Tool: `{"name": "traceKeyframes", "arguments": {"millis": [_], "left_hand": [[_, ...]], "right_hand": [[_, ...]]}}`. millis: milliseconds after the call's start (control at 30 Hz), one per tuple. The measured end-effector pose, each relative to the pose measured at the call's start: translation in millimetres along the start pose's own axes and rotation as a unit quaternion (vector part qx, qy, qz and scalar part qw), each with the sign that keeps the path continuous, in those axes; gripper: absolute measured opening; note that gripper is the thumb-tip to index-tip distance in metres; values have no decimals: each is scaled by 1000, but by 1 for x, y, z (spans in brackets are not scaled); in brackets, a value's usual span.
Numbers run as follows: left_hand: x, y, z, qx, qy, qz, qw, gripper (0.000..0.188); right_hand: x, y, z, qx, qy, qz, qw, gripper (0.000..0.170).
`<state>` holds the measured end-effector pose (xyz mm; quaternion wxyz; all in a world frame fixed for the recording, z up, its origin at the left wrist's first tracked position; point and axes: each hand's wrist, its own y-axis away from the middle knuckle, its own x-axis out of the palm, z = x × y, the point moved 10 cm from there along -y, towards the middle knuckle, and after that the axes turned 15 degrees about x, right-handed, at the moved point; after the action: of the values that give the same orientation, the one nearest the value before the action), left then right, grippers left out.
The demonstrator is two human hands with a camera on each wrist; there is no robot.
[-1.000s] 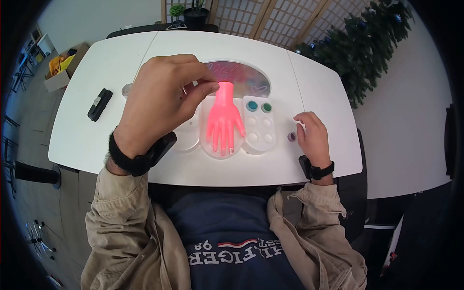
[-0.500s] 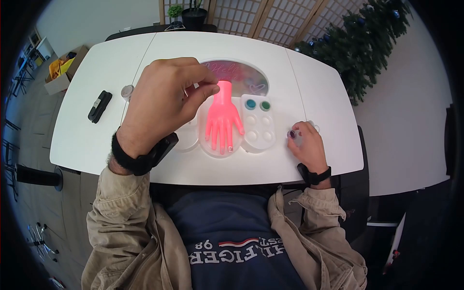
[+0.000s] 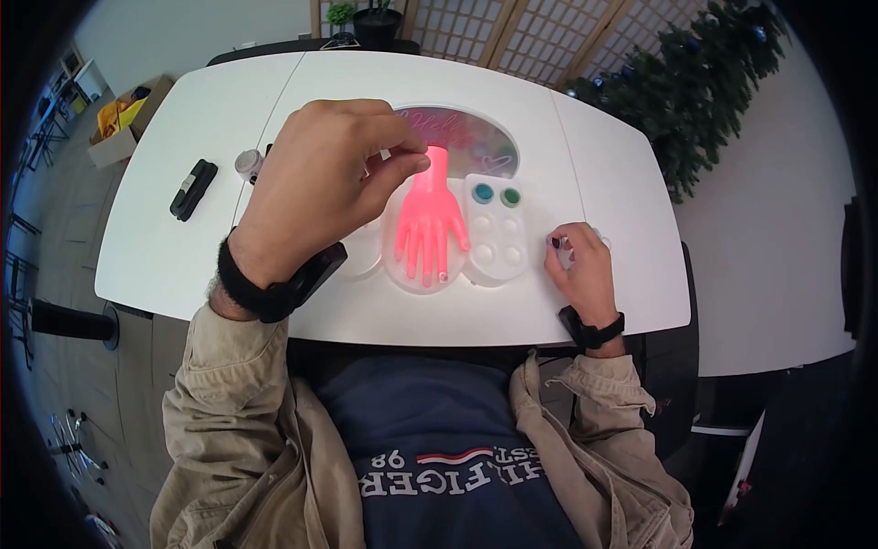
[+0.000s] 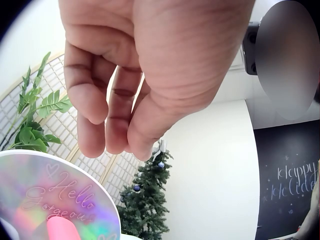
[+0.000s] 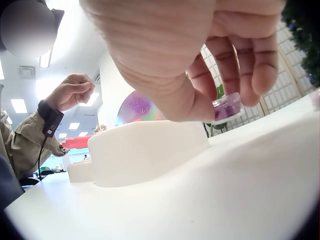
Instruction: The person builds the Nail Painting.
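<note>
My left hand is raised in front of the pink model hand, thumb and index fingertips brought together. Nothing shows between those fingertips in the left wrist view, where the hand fills the top. A small clear jar with purple contents is pinched by the thumb and fingers of my right hand, low at the table's right side. The model hand lies fingers toward me on a white stand, with a small decorated patch on one fingertip. Beside it, a white palette bears a blue pot and a green pot.
Behind the model hand stands an oval iridescent panel reading "Hello Gorgeous". A small clear round piece lies just beyond my right fingers. On the left of the table are a black stapler-like object and a small round jar.
My right hand has moved from beside the small purple jar onto it and now pinches it. The left hand keeps its pose above the model hand.
</note>
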<state>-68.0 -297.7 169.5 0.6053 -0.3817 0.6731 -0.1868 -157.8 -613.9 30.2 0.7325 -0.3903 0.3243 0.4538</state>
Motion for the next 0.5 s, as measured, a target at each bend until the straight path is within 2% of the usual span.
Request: {"name": "traceKeyframes", "arguments": {"millis": [133, 233, 433, 500], "left_hand": [[2, -1, -1, 9, -4, -3, 1000, 6], [4, -1, -2, 12, -6, -3, 1000, 7], [5, 0, -1, 11, -11, -2, 1000, 7], [5, 1, 0, 12, -11, -1, 1000, 7]], "right_hand": [[-9, 1, 20, -23, -62, -32, 997, 23], [-6, 6, 46, -74, -81, -36, 993, 23], [19, 10, 86, -171, -83, 0, 982, 23], [24, 8, 92, -170, -75, 5, 983, 22]]}}
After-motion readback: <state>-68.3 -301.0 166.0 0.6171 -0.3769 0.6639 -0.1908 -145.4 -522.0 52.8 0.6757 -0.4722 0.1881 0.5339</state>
